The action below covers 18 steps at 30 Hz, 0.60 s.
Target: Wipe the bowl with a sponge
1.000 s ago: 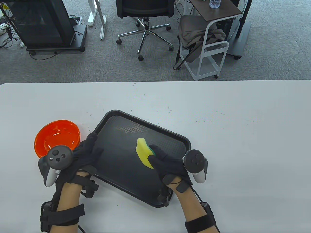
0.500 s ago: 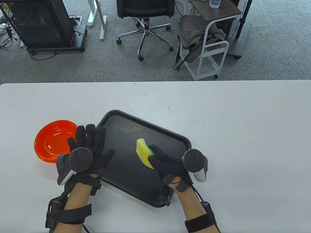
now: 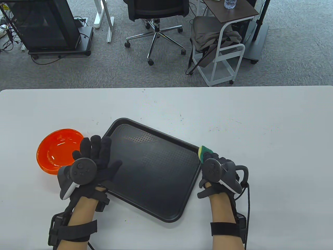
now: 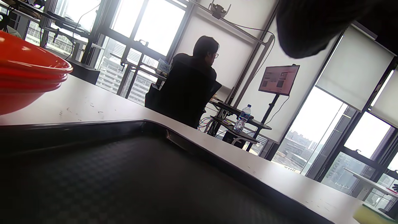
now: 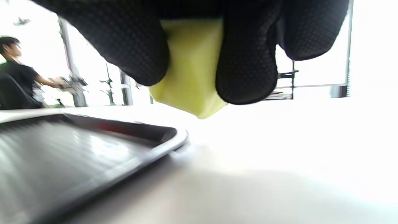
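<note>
Beside the tray (image 3: 145, 166), right fingers (image 5: 245, 62) clamped on sponge (image 5: 192, 65), left fingers (image 3: 95, 148) spread.

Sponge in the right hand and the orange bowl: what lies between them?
In the table view, the black tray and the left hand lie between the sponge and the orange bowl.

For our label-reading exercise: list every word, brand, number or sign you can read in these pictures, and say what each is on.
None can be read.
Monitor in the left wrist view: its screen content is too small and blurred.
Water bottle: its label is too small.
Orange bowl, black tray and sponge: no print visible.
</note>
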### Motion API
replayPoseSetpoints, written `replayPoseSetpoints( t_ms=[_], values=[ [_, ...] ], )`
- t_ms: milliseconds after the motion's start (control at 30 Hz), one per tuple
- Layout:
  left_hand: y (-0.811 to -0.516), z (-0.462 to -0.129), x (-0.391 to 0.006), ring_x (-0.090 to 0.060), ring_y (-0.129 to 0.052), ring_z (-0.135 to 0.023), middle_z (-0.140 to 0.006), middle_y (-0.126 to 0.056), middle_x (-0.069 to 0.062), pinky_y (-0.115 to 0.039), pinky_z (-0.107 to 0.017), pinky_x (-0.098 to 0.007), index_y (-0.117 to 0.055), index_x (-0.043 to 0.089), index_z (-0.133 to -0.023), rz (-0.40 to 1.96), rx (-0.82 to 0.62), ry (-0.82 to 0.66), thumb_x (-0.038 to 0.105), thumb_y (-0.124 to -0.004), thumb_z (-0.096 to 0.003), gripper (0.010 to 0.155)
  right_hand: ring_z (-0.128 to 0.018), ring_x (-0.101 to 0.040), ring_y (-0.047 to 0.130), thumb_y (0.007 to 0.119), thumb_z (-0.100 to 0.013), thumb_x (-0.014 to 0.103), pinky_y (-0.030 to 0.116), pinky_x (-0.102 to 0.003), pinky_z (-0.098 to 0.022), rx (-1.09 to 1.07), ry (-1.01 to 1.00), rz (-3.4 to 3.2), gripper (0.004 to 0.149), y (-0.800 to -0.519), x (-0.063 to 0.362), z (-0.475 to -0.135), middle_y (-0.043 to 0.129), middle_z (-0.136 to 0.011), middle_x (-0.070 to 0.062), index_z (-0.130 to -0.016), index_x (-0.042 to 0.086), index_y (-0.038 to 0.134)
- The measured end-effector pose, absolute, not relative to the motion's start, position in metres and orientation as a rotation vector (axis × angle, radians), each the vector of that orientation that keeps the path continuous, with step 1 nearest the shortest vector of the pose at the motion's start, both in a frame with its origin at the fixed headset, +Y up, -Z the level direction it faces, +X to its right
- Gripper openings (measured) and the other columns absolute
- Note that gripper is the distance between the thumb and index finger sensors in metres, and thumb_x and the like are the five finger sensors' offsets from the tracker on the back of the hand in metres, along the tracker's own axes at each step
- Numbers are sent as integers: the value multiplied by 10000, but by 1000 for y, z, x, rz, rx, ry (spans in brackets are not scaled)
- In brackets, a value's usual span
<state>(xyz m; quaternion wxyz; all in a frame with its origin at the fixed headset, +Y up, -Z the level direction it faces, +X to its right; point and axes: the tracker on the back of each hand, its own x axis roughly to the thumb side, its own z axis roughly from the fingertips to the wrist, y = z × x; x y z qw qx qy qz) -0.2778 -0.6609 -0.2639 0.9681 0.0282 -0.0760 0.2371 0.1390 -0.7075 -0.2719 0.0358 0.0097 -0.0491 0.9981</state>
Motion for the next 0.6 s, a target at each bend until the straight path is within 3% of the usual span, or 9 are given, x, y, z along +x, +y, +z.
replayPoseSetpoints(
  t_ms=[267, 433, 600],
  values=[
    [-658, -264, -282, -386, 1, -1092, -1158, -140, 10, -66, -678, -684, -272, 406, -1108, 516, 69, -147, 570, -815, -515, 821, -702, -390, 923, 901, -523, 353, 696, -635, -557, -71, 263, 3152, 463, -744, 142, -282, 833, -934, -220, -905, 147, 740],
    [-658, -264, -285, -391, -2, -1092, -1160, -143, 5, -65, -677, -685, -272, 405, -1109, 536, 69, -141, 567, -815, -517, 821, -840, -513, 730, 838, -554, 536, 568, -693, -604, -111, 364, 3015, 602, -744, 144, -281, 720, -998, -281, -928, 86, 696],
    [-661, -266, -282, -399, -20, -1093, -1160, -156, -1, -75, -678, -682, -278, 402, -1108, 513, 48, -136, 562, -818, -516, 817, -879, -561, 638, 786, -579, 541, 506, -722, -614, -159, 436, 2953, 627, -745, 142, -279, 629, -1032, -312, -952, 57, 646]
  ],
)
